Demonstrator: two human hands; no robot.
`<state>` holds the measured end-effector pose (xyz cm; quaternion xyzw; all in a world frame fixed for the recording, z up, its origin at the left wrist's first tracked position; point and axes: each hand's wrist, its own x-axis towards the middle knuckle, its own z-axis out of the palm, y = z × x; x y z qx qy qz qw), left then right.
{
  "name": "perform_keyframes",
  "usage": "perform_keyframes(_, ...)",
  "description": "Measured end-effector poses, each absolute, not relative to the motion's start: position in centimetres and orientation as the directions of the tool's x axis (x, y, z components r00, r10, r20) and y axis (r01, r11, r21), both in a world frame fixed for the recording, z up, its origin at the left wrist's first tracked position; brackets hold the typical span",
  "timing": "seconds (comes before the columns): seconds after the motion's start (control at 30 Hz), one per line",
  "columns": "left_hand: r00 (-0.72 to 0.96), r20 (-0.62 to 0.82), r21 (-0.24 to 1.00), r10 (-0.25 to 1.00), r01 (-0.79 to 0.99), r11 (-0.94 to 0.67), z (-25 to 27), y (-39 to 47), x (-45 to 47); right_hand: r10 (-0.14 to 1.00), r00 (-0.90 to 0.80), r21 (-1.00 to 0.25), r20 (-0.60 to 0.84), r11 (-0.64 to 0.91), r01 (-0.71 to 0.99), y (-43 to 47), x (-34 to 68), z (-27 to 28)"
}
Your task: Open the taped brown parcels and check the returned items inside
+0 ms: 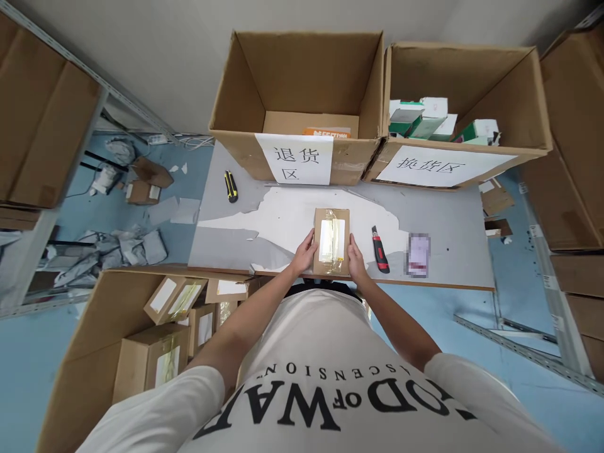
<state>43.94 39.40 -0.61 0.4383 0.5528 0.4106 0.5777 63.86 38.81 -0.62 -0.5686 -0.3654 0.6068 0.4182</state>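
Observation:
Between my two hands is a small taped cardboard box [340,242] with a white label, at the front edge of the table. My left hand [304,253] grips its left side, and my right hand [357,258] presses on its right side. Just right of my right hand lies a red and black utility knife [380,250]. A yellow and black utility knife [231,187] rests at the table's left. Beneath the box, torn white paper [283,211] covers the middle of the grey table [446,220].
Two large open cartons with paper signs stand at the back: the left carton [231,135] holds an orange package, the right carton [514,151] several green-white boxes. A blurred phone-like object [418,255] lies right. Below left, a big carton [94,340] holds several taped boxes. Shelves flank both sides.

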Motion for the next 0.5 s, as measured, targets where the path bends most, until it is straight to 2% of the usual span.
perform_keyframes(0.2, -0.002, -0.306, 0.948, 0.952, 0.090, 0.305, 0.4, 42.7, 42.2, 0.883, -0.030, -0.836, -0.468, -0.454, -0.307, 35.3, 64.3, -0.7)
perform_keyframes(0.3, 0.005, -0.323, 0.943, 0.946, 0.090, 0.322, 0.7, 46.1, 40.9, 0.818, -0.008, -0.749, -0.575, -0.530, -0.398, 32.2, 64.6, -0.7)
perform_keyframes(0.4, 0.081, -0.405, 0.914, 0.911, 0.043, 0.403, 0.3, 49.8, 40.2, 0.743, 0.011, -0.675, -0.669, -0.601, -0.428, 29.4, 64.4, -0.7)
perform_keyframes(0.5, 0.221, -0.406, 0.913, 0.887, 0.065, 0.402, -0.6, 52.0, 40.3, 0.721, 0.033, -0.672, -0.693, -0.627, -0.394, 28.1, 63.6, -0.7)
